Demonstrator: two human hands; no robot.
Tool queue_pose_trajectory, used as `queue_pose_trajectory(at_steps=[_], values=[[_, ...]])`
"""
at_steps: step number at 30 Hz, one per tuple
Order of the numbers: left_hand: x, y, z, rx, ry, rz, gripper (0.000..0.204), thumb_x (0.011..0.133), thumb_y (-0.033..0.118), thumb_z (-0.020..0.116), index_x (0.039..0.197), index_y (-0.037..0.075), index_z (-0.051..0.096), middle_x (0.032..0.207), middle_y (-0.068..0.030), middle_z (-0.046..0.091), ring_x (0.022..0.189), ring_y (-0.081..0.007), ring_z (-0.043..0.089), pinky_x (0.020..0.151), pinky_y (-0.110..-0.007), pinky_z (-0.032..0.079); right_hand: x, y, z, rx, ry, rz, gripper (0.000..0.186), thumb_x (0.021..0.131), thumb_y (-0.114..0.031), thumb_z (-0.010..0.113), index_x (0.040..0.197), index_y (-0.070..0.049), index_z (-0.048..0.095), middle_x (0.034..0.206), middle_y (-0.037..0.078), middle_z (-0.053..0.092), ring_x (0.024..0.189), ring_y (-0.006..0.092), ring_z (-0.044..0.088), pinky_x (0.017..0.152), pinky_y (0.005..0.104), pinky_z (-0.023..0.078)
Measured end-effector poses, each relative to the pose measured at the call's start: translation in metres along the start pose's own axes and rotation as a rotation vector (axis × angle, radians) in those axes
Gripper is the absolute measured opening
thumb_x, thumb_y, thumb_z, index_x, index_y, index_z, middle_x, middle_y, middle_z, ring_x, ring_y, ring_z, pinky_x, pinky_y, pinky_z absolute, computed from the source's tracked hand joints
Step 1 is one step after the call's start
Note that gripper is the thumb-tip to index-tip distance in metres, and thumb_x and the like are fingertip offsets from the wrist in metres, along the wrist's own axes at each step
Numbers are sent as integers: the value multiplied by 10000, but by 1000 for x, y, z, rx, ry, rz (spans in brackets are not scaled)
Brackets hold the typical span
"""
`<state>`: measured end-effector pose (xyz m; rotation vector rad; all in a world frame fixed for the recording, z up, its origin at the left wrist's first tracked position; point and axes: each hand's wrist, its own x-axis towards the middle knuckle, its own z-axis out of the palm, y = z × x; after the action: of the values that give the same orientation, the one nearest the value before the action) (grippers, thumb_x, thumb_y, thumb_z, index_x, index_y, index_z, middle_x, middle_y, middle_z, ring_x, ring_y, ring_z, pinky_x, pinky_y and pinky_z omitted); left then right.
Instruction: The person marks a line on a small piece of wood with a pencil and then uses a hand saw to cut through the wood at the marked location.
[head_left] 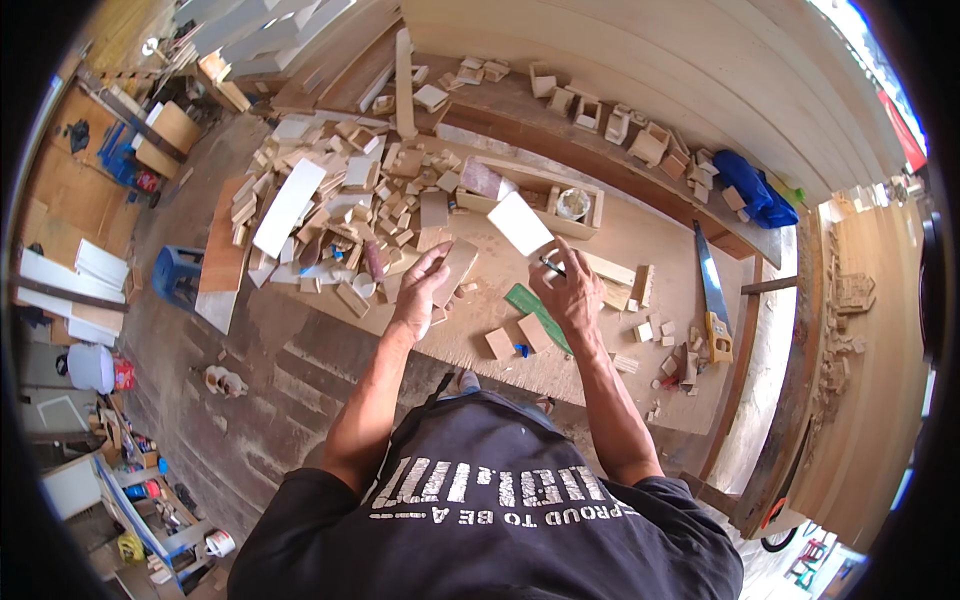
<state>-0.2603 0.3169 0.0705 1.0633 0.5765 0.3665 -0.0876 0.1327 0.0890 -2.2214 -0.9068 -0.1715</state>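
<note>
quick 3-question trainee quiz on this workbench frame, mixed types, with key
1. True or false: the handsaw lies to the right of the right hand.
2. What does the left hand rest on? A) a flat wood piece B) a blue stool C) a saw
3. Fill in: the green ruler lies just below the ____ hand.

Key: 1 true; 2 A, the flat wood piece; 3 right.
</note>
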Motion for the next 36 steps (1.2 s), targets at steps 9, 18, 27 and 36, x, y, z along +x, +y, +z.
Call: queue_pose_trajectory(at_steps=[9,18,27,36], values=[[12,1,89,-103,-74,90,481,969,177,622,1427,89,504,925,24,644,638,-59,550,513,-246,450,-45,-34,-95,-251,-318,21,656,850,-453,677,1399,-128,523,1159,93,614,827,314,694,672,487,542],[-13,-15,164,-225,-9,108,406,941,96,662,1342,99,597,884,38,671,607,-51,525,476,-218,378,-62,-11,-161,-262,-249,18,659,844,-413,705,1393,-103,512,1105,147,616,771,326,701,604,453,552],[-32,-30,203,-211,69,55,424,919,82,692,1331,79,592,927,-28,688,540,-99,544,386,-187,339,-78,15,-194,-249,-252,21,661,846,-401,706,1397,-97,503,1155,189,601,753,340,707,609,462,554],[-45,-34,211,-218,28,89,466,920,43,681,1369,76,565,821,3,631,528,-93,542,369,-179,320,-84,18,-211,-235,-302,41,658,860,-400,693,1406,-94,489,1211,204,585,764,350,707,643,486,550]])
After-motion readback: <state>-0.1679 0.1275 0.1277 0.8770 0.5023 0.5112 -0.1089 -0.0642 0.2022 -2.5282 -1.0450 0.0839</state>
